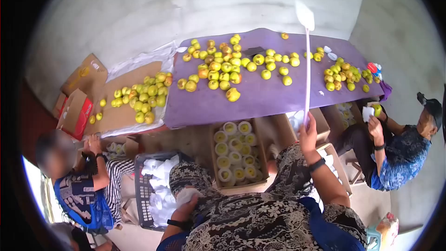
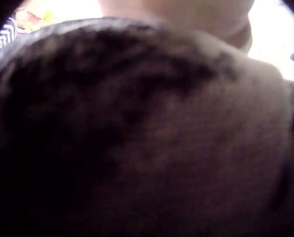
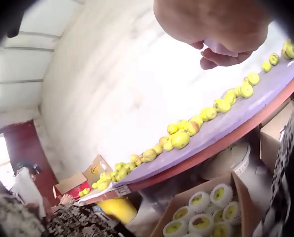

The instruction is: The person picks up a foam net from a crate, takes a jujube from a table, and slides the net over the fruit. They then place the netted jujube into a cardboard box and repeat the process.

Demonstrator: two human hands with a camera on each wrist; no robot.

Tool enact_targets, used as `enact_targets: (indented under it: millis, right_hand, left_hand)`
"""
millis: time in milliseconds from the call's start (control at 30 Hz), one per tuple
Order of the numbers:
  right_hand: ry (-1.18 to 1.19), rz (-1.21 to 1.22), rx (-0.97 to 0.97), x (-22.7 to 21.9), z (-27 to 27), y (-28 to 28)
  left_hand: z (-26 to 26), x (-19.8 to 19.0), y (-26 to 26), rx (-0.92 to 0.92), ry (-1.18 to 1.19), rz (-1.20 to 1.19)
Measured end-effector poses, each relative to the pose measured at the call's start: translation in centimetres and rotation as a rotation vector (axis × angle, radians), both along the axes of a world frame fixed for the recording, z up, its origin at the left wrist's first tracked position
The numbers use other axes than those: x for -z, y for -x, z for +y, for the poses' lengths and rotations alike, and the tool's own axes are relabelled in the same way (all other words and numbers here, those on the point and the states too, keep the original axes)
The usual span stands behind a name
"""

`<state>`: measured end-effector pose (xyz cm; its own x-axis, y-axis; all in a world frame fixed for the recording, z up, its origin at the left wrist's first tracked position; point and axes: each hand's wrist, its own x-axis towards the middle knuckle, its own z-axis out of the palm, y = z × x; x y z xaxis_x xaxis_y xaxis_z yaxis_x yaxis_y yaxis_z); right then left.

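My right hand (image 1: 308, 137) grips the lower end of a long pale fly swatter (image 1: 307, 74), raised upright in front of the purple table, its white flat head up against the wall. The right wrist view shows the same hand (image 3: 216, 24) curled round the pinkish handle (image 3: 219, 48). Low over my lap, my left hand (image 1: 186, 210) holds a crumpled white foam net (image 1: 186, 196), beside a black crate of such nets (image 1: 160, 190). Dark patterned cloth (image 2: 137, 123) fills most of the left wrist view, and the fingers are hidden there.
Yellow-green apples (image 1: 225, 67) lie in groups on the purple table (image 1: 200, 111) and on cardboard at the left. Below stands a box (image 1: 217, 176) of net-wrapped apples. Seated people are at the left (image 1: 83, 190) and right (image 1: 402, 153), the right one holding an apple and something white.
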<state>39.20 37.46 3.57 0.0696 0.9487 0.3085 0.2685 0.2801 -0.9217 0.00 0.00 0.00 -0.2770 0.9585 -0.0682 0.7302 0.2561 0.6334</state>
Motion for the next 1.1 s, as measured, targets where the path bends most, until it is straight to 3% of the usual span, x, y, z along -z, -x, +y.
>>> enact_targets:
  millis: [67, 100, 167, 267, 300, 367, 400, 500, 533, 567, 633, 667, 700, 733, 767, 800, 867, 900, 933, 1000, 1033, 1067, 1100]
  right_hand:
    - [-0.093, -0.073, 0.076, -1.3, 2.8, -0.7]
    - [-0.023, -0.055, 0.129, 0.1, 3.0, 2.8]
    - [-0.274, -0.419, 0.246, 2.9, 10.0, -0.9]
    - [-0.199, -0.508, 0.315, 1.9, 14.7, -1.9]
    - [-0.200, -0.501, 0.302, 1.7, 15.4, -1.6]
    - [0.053, -0.330, 0.140, 1.3, 16.4, -1.3]
    - [0.126, -0.356, 0.002, 1.1, 16.2, -1.7]
    - [0.186, -0.371, -0.055, 2.2, 15.2, -2.0]
    - [0.083, -0.529, 0.015, 2.9, 15.1, -1.6]
    - [0.080, -0.528, 0.020, 3.7, 14.9, -1.5]
    - [0.211, -0.674, 0.073, 1.2, 10.5, 1.2]
    - [0.155, -0.596, 0.015, 0.5, 8.2, 2.4]
    - [0.098, -0.518, -0.046, 0.2, 6.0, 4.0]
    - [0.067, -0.533, -0.196, 0.2, 4.3, 5.5]
    - [-0.014, -0.478, -0.479, -1.7, 1.8, 6.9]
    - [0.078, -0.415, -0.693, -4.4, -1.8, 8.2]
    - [0.233, -0.100, -1.061, -7.1, -7.4, 10.9]
    - [0.235, -0.098, -1.059, -8.1, -9.2, 12.0]
    - [0.221, -0.076, -1.092, -8.7, -10.7, 13.0]
    - [0.224, -0.048, -1.144, -8.2, -11.4, 13.7]
    - [0.229, 0.018, -1.061, -7.2, -10.7, 14.0]
    - [0.242, 0.082, -0.981, -6.6, -10.3, 14.3]
    - [0.290, 0.094, -0.921, -7.2, -9.8, 14.2]
  left_hand:
    - [0.1, 0.6, -1.0, -0.059, 0.001, -0.093]
    - [-1.2, -2.4, 3.1, -0.044, 0.014, 0.017]
    - [-0.2, -1.0, 1.1, -0.013, -0.085, -0.010]
    - [0.7, -1.0, 0.1, -0.036, -0.086, -0.087]
    - [0.7, -1.3, -0.1, -0.063, -0.096, -0.121]
    - [1.0, -1.8, -0.3, -0.044, -0.110, -0.115]
    - [1.0, -2.0, -0.4, -0.012, -0.125, -0.113]
    - [1.1, -1.2, 0.0, -0.003, -0.190, -0.233]
    - [1.3, -0.2, 0.2, -0.007, -0.311, -0.152]
    - [1.3, 0.5, 0.6, -0.003, -0.314, -0.152]
    - [2.2, -0.9, 0.5, -0.264, -0.145, -0.673]
    - [3.1, -2.8, 0.8, -0.278, 0.071, -0.725]
    - [4.2, -4.1, 0.5, -0.263, 0.077, -0.725]
    - [5.3, -5.1, -0.4, -0.178, -0.042, -0.669]
    - [6.4, -5.7, -1.1, -0.096, -0.162, -0.613]
    - [7.9, -5.8, -1.7, -0.065, -0.191, -0.737]
    - [10.1, -6.9, -2.7, 0.020, -0.060, -0.622]
    - [11.2, -7.6, -3.3, 0.099, 0.069, -0.508]
    - [12.2, -8.6, -4.2, 0.098, 0.071, -0.507]
    - [13.3, -10.6, -6.0, 0.295, 0.134, -0.440]
    - [13.8, -10.8, -6.6, 0.223, 0.185, -0.492]
    - [13.9, -11.5, -7.3, 0.207, 0.039, -0.670]
    - [14.2, -9.7, -6.8, 0.223, -0.099, -0.692]
